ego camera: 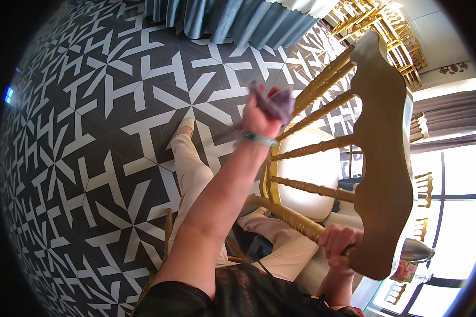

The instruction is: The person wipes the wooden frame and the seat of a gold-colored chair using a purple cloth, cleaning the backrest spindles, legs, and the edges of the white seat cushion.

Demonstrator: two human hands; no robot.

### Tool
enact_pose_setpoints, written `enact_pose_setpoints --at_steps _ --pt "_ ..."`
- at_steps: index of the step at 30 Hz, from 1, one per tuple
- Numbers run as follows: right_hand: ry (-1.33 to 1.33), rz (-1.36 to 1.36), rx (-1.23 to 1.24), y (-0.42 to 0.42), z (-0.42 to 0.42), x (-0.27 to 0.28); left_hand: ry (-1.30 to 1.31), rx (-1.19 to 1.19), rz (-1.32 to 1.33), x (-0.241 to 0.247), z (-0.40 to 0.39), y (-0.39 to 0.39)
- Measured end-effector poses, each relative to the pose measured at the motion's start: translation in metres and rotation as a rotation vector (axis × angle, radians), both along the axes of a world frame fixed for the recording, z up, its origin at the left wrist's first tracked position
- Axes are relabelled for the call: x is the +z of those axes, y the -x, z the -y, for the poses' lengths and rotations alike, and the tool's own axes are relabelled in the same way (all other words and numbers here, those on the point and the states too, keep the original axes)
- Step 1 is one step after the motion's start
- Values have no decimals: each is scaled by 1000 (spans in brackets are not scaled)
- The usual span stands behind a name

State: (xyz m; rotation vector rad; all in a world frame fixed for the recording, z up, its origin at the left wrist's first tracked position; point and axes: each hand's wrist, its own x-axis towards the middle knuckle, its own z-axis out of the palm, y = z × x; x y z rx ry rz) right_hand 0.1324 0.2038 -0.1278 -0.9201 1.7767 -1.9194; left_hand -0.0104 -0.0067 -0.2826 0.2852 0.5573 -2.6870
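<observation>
My left hand [260, 115] holds a crumpled purple cloth [275, 103], blurred, close to the outer spindle [321, 83] of a gold chair. Whether the cloth touches the spindle I cannot tell. A green bangle [258, 138] circles that wrist. My right hand [339, 242] grips the chair's near back post [297, 222], just below the scalloped top rail [382, 166]. This chair back stands close before me, with turned spindles running down from the rail. Beyond them shows the chair's white seat pad [307, 174].
Black-and-white patterned tiles [103, 130] cover the floor. A blue pleated cloth skirt [230, 20] hangs at the top. Several gold chairs [396, 39] are piled at upper right. At right are bright windows [452, 222] and a grey rounded object [416, 250]. My leg [192, 166] stretches forward.
</observation>
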Motion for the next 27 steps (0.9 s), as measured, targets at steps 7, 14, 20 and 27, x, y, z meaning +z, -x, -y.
enact_pose_setpoints --at_steps 7,14,20,27 --pt "-56 18 102 6 -5 -3 353 79 -661 116 5 42" --pt "-8 13 27 6 -4 -3 682 -33 -298 117 -14 42" --pt "28 -3 -57 -8 0 -13 929 -66 -116 107 -17 34" --pt "-193 -264 -370 -21 6 -27 1411 -179 -9 67 -3 44"
